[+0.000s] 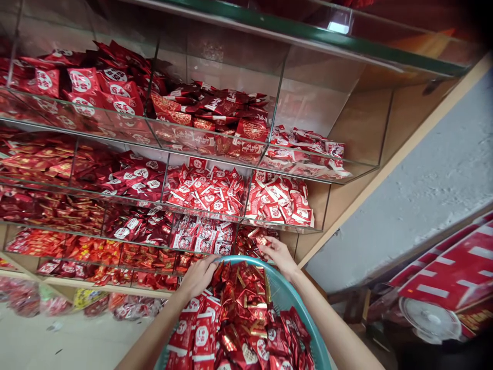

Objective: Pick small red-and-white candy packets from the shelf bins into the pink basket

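A teal plastic basket (283, 290), heaped with small wrapped packets, sits low in front of the person, just before a glass-fronted shelf (331, 203). The left hand (198, 277) lies at the near-left part of the basket's upper rim, its fingers reaching to the edge; how tightly they close there I cannot tell. The right hand (280, 255) is above the rim on the other side, thumb and fingers drawn narrow around a small packet (263, 241), right in front of the lowest visible bin at that end, where dark red packets (246, 243) lie. Inside the basket, red-and-white packets (202, 329) are on the left, shiny red and gold ones (244, 288) fill the middle, and more red packets (292, 331) lean against the right side. The shelf's upper bins hold piles of red packets too, some with white round labels (82, 80). Filled plastic bags (133, 307) stand beneath the shelf, and a red-and-white sheet (450, 267) leans at the far right.
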